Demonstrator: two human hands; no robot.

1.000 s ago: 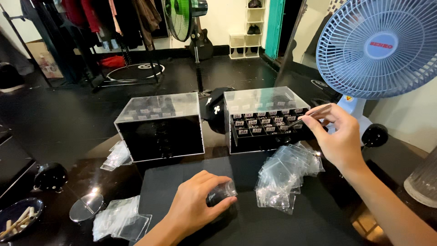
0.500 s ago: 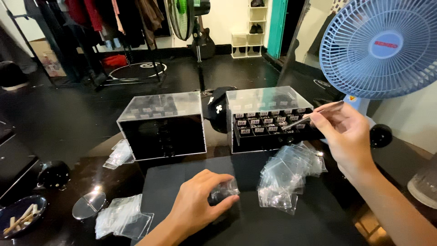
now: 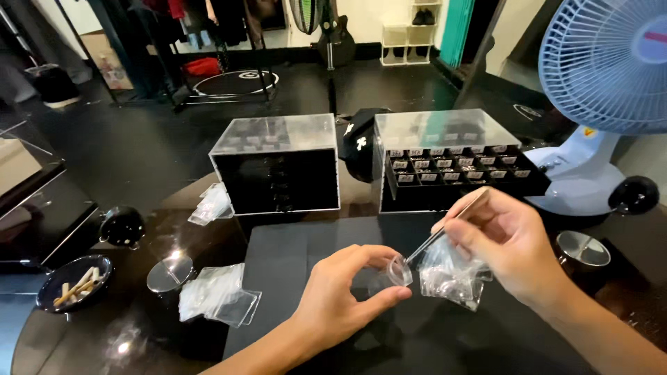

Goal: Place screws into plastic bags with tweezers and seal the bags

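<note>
Head view of two bare hands working over a dark mat (image 3: 292, 257) on a glossy black counter (image 3: 83, 340). The left hand (image 3: 340, 298) has its grip closed narrowly, thumb and fingers pinching a small clear plastic bag (image 3: 394, 272) held just above the mat. The right hand (image 3: 507, 243) grips a pair of slim metal tweezers (image 3: 445, 229), whose tips meet the mouth of that bag; beneath this hand lies a loose pile of clear bags (image 3: 451, 278). Behind the mat stand two clear acrylic drawer boxes: a left box (image 3: 274, 163) and a right box (image 3: 445, 156) with one drawer of small compartments pulled out. A pale blue fan (image 3: 604, 83) stands at right. More clear bags (image 3: 215, 295), a round mirror (image 3: 170, 272) and a dark dish (image 3: 69, 281) lie at left.
</note>
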